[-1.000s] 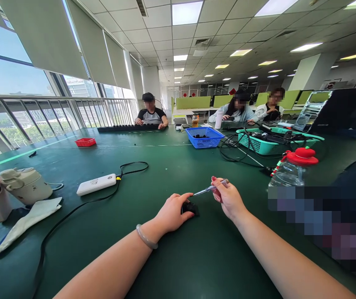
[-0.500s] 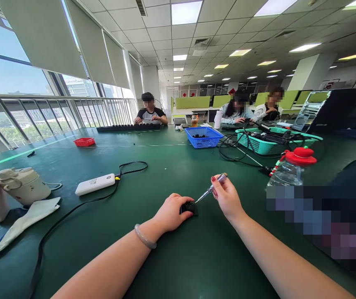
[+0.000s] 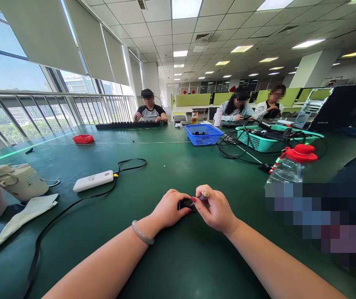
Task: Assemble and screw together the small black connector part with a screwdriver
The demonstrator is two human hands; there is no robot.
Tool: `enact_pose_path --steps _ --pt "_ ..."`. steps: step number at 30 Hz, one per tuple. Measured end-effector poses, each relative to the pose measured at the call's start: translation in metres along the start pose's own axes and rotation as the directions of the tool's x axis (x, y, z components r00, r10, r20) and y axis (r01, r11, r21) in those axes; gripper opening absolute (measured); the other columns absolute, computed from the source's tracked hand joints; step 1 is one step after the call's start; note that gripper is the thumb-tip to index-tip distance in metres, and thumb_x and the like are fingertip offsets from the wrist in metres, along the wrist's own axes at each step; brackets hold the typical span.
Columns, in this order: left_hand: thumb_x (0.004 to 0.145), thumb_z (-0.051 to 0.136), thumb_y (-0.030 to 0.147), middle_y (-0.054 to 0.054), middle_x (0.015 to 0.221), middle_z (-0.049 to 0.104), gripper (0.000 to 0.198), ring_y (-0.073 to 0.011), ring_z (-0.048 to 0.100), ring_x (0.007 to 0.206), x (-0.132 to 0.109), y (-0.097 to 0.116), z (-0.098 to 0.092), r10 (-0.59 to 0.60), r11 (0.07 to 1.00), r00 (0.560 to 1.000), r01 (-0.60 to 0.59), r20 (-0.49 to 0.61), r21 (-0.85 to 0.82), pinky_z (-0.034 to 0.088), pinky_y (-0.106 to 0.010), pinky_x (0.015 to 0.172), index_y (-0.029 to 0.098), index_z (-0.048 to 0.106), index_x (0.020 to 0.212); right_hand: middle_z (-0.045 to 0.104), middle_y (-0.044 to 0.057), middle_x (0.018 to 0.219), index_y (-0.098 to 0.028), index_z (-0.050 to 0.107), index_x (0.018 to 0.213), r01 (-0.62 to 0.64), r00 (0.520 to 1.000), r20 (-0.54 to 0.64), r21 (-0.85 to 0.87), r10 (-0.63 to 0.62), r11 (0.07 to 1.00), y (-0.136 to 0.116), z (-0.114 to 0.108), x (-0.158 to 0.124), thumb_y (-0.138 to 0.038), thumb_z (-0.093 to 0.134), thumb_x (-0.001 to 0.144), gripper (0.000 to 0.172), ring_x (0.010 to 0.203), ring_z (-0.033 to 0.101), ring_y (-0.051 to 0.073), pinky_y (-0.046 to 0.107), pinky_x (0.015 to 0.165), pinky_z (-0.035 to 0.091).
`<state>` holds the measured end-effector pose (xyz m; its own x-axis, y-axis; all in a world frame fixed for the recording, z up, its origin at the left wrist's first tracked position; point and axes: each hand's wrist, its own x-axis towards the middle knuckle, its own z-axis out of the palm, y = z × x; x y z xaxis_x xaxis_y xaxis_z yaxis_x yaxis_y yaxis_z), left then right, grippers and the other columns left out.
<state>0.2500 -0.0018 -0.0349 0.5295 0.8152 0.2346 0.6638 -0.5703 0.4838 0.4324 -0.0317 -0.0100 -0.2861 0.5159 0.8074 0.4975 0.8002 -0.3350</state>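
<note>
On the green tabletop, my left hand is closed around a small black piece, thumb near and fingers on its far side. What kind of part it is, I cannot make out. My right hand grips a screwdriver with a clear handle, its end cap turned towards me. The fingers of that hand touch or nearly touch the black piece's right side. The screwdriver's shaft and tip are hidden behind the right hand's fingers.
A white power bank with a black cable lies left. Beyond it are a red tray, a blue basket and a teal basket with cables. A red-capped bottle stands right. Several people sit across the table.
My right hand has moved left and down to the black piece, tilting the screwdriver so its cap faces me. My left hand keeps its hold. The whole view has shifted slightly.
</note>
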Motion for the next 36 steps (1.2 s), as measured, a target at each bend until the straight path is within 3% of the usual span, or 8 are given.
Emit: enact_pose_path --steps 6,15,19,25,31,36 --pt "0.081 0.071 0.029 -0.003 0.097 0.073 0.024 -0.0252 0.059 0.102 0.0 -0.001 0.002 -0.006 1.0 1.0 0.006 -0.011 0.004 0.047 -0.038 0.093 0.023 0.071 0.104 0.038 -0.011 0.05 -0.025 0.044 0.084 -0.071 0.997 -0.006 0.011 0.071 0.997 0.003 0.001 -0.002 -0.023 0.05 0.092 0.01 0.038 0.036 0.008 0.021 0.044 0.032" --pt "0.086 0.064 0.03 -0.003 0.096 0.074 0.015 -0.0231 0.059 0.1 0.0 -0.002 0.001 0.038 0.999 0.999 -0.038 -0.007 0.0 0.046 -0.038 0.094 0.023 0.071 0.098 0.041 -0.009 0.049 -0.025 0.045 0.077 0.034 0.999 -0.025 -0.025 -0.034 0.999 -0.007 0.004 -0.001 -0.022 0.056 0.089 0.016 0.04 0.038 0.009 0.021 0.045 0.033" --pt "0.086 0.065 0.032 -0.003 0.097 0.073 0.019 -0.0234 0.059 0.102 0.0 -0.002 0.001 0.019 1.0 1.0 -0.019 -0.003 0.005 0.047 -0.038 0.095 0.024 0.071 0.101 0.044 -0.009 0.048 -0.025 0.044 0.074 -0.034 0.999 -0.024 -0.039 0.033 0.999 -0.003 0.003 -0.001 -0.025 0.054 0.089 0.017 0.039 0.039 0.009 0.021 0.045 0.032" --pt "0.083 0.069 0.032 -0.004 0.099 0.073 0.028 -0.0258 0.058 0.106 0.0 -0.002 0.001 -0.001 1.0 1.0 0.001 0.017 0.018 0.047 -0.039 0.096 0.023 0.069 0.109 0.04 -0.008 0.045 -0.025 0.041 0.071 -0.232 0.973 0.015 0.002 0.232 0.973 -0.001 -0.002 -0.001 -0.034 0.047 0.092 0.023 0.038 0.037 0.01 0.024 0.046 0.032" --pt "0.083 0.067 0.031 -0.005 0.101 0.073 0.029 -0.026 0.058 0.107 0.0 0.0 -0.001 -0.008 1.0 1.0 0.008 0.017 0.011 0.046 -0.039 0.096 0.023 0.069 0.111 0.04 -0.008 0.046 -0.025 0.041 0.07 -0.283 0.959 0.039 0.048 0.281 0.958 -0.003 -0.001 0.0 -0.036 0.046 0.092 0.025 0.039 0.037 0.01 0.024 0.046 0.032" --pt "0.081 0.068 0.03 -0.004 0.102 0.073 0.031 -0.025 0.058 0.104 0.001 0.0 -0.001 -0.015 1.0 1.0 0.015 0.024 -0.005 0.047 -0.037 0.095 0.024 0.07 0.112 0.046 -0.005 0.051 -0.024 0.045 0.069 -0.371 0.928 0.019 0.083 0.371 0.925 0.006 0.002 0.001 -0.041 0.045 0.094 0.03 0.045 0.044 0.012 0.024 0.049 0.035"
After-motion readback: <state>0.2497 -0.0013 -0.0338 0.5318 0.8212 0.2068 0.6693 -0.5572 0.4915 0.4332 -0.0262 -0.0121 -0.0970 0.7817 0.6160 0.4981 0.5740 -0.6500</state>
